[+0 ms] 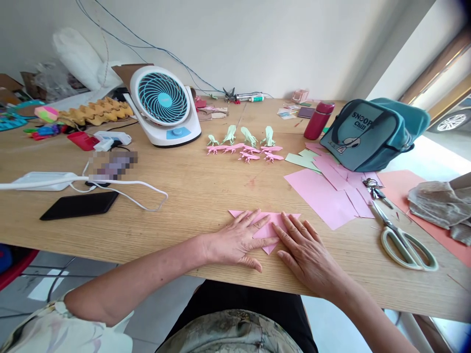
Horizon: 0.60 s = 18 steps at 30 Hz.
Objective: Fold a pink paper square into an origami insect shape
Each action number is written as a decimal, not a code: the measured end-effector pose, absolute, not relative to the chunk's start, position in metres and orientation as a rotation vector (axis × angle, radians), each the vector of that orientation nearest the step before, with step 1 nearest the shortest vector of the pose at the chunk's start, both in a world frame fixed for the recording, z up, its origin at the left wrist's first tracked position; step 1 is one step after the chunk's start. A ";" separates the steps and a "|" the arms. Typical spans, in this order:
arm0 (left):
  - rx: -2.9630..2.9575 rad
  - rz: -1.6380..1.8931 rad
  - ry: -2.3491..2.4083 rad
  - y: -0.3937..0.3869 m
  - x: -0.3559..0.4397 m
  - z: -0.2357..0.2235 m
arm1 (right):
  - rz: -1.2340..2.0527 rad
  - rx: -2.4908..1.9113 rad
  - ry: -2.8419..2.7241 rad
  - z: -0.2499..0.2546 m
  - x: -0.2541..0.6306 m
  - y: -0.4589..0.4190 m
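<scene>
A pink sheet of paper point(270, 233), folded into a triangle with one point toward me, lies flat near the table's front edge. My left hand point(245, 238) rests on its left part with the fingers spread. On the right part lies my right hand point(303, 245), its fingers stretched out and pressing the paper down. The two hands nearly meet at the middle and hide much of the triangle. Beyond them stand several folded paper insects, pink ones point(249, 157) in front and green ones point(268, 136) behind.
Loose pink sheets point(331, 198), scissors point(406, 245) and keys point(373, 185) lie to the right. Behind them are a teal bag point(362, 132) and a red bottle point(319, 121). A fan point(162, 103) stands back left; a black phone point(79, 205) and white cable point(147, 183) lie left.
</scene>
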<state>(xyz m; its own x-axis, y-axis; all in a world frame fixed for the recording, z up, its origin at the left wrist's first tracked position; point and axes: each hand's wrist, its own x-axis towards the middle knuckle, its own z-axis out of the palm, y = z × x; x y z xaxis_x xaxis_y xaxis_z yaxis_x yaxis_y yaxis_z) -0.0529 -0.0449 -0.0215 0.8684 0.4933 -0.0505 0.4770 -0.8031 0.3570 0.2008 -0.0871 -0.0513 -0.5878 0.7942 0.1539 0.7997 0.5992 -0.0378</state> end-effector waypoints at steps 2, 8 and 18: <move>2.668 0.034 0.714 -0.045 -0.053 -0.021 | -0.061 -1.357 -2.663 -0.053 0.201 -0.088; 2.682 0.066 0.725 -0.045 -0.056 -0.027 | -0.066 -1.380 -2.632 -0.051 0.198 -0.089; 2.736 0.161 0.726 -0.048 -0.060 -0.033 | -0.018 -1.384 -2.620 -0.049 0.200 -0.089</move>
